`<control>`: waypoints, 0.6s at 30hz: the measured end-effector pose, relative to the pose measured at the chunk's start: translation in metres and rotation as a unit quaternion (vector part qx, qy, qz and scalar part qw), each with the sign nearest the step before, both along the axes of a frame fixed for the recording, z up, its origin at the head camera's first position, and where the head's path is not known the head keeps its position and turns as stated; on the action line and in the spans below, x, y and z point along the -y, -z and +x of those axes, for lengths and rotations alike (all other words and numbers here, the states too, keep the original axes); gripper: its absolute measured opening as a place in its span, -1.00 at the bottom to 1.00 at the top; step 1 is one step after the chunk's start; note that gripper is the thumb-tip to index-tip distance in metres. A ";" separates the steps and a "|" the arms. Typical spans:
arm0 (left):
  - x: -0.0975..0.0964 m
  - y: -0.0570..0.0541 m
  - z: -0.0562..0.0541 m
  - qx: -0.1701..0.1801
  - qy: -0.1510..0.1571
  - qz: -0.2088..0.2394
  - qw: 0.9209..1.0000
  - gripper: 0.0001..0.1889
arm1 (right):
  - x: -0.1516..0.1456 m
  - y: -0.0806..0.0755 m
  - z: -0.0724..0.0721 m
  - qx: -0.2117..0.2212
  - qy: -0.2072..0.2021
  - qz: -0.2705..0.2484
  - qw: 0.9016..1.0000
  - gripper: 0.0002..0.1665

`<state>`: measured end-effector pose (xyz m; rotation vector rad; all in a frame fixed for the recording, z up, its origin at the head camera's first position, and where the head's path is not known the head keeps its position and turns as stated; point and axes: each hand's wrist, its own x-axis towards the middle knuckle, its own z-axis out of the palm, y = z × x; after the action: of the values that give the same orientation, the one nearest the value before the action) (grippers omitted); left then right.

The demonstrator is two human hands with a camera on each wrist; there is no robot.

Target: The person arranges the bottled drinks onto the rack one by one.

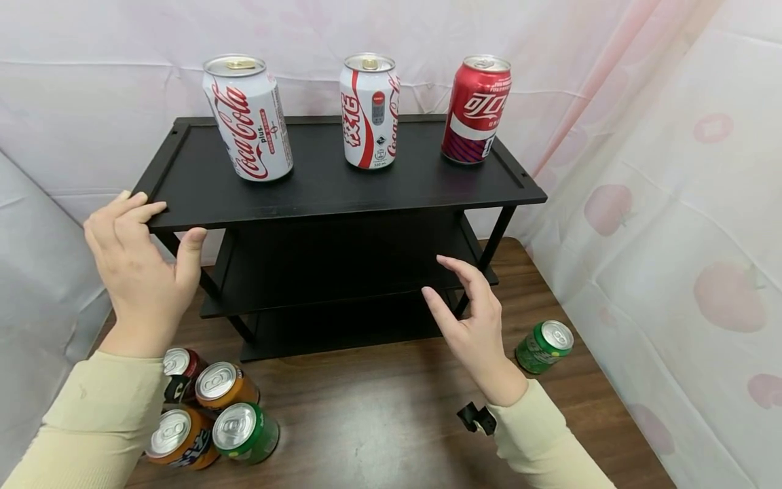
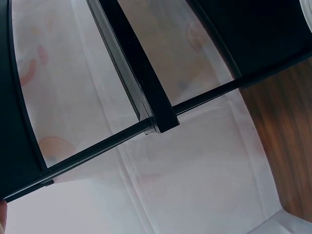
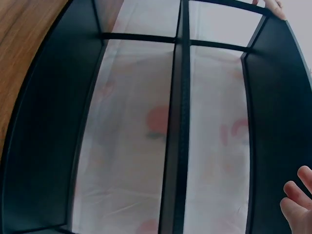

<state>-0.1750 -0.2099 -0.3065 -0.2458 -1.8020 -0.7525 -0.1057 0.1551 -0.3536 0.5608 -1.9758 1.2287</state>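
Observation:
My left hand (image 1: 137, 261) rests at the front left corner of a black three-tier shelf (image 1: 318, 193), fingers over the top board's edge and thumb apart in front. Only a fingertip of it shows at the lower left in the left wrist view. My right hand (image 1: 473, 322) hangs before the shelf's right side, fingers and thumb spread with nothing between them. Along the top board stand a white Coca-Cola Plus can (image 1: 249, 122), a white cola can with red markings (image 1: 368, 112) and a red cola can (image 1: 476, 112).
Several upright cans, among them a green can (image 1: 246, 431) and an orange can (image 1: 226, 386), cluster on the wooden table (image 1: 360, 421) by my left forearm. Another green can (image 1: 544, 346) stands at the right, beside a printed curtain (image 1: 672, 224).

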 end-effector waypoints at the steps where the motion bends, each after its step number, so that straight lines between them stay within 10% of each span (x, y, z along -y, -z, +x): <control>1: 0.000 0.000 0.000 -0.001 0.000 0.000 1.000 -0.15 | -0.002 0.002 0.001 0.000 0.008 0.004 1.000 -0.43; 18: 0.002 0.001 0.000 0.001 0.001 -0.005 1.000 -0.14 | -0.033 0.022 0.006 0.022 0.107 0.028 0.994 -0.42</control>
<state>-0.1752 -0.2118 -0.3073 -0.2538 -1.8073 -0.7461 -0.0995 0.1881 -0.3757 0.3421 -2.0537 1.0642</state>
